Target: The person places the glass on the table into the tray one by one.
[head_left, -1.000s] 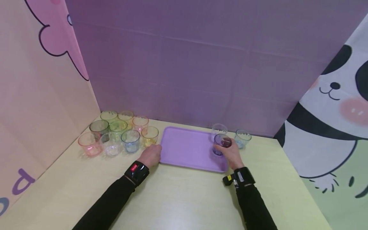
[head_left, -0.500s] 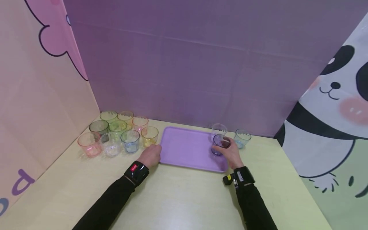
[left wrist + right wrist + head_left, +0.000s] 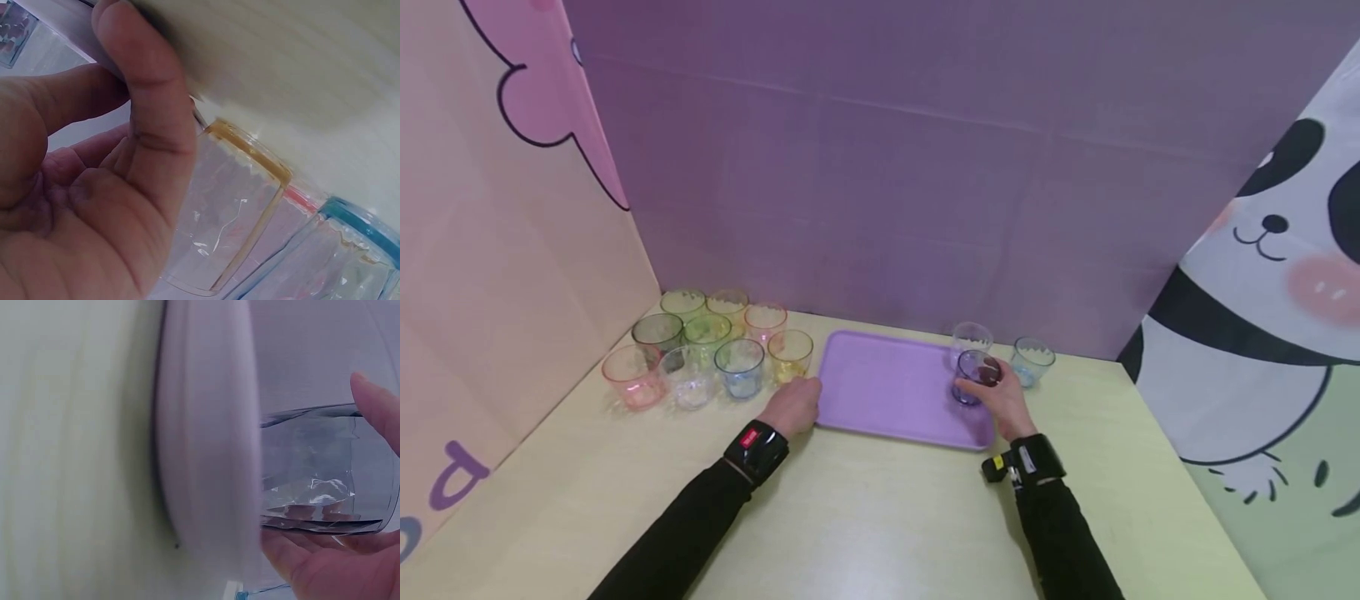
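Your left hand [image 3: 792, 407] was pinching the left edge of the purple tray [image 3: 883, 383], knuckles just beside the yellow glass [image 3: 790, 356], so a careless bump could've toppled it. Your right hand [image 3: 1007, 404] gripped the dark glass [image 3: 968, 390] at the tray's right end; swing it back and you'd probably clink the clear glass [image 3: 972, 337]. Raised rim might catch its base too. Roomiest spots: mid-tray, plus the desk [image 3: 865, 517] out front.
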A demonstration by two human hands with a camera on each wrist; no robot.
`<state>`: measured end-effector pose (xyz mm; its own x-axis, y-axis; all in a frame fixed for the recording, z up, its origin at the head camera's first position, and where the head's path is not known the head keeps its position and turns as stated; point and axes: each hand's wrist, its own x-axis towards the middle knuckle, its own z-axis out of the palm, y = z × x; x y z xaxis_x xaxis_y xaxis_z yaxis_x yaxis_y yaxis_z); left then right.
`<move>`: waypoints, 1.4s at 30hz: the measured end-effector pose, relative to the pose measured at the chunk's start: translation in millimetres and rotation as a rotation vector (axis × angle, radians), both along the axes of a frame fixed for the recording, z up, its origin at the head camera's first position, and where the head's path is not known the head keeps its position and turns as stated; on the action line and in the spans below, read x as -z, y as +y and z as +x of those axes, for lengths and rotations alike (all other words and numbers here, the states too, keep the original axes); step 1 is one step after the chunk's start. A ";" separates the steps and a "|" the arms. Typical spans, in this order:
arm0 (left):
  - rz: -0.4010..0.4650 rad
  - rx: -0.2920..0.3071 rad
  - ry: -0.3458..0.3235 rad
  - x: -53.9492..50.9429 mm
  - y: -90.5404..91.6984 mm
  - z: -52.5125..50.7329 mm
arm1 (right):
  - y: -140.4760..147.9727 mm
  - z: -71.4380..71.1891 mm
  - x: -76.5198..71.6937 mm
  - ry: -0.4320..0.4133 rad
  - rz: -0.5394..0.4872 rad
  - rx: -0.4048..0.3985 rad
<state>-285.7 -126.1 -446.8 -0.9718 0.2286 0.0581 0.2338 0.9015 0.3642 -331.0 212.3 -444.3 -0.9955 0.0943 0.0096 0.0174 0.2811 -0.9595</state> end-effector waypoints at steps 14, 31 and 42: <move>-0.009 0.013 0.039 -0.2 0.4 2.6 | -2.7 1.1 0.6 -0.009 0.037 0.026; -0.011 0.008 0.038 -2.8 1.1 4.3 | -1.5 1.6 -0.6 -0.034 0.077 0.034; -0.011 0.008 0.023 -2.4 1.5 3.1 | -1.2 1.6 -1.6 -0.021 0.102 0.037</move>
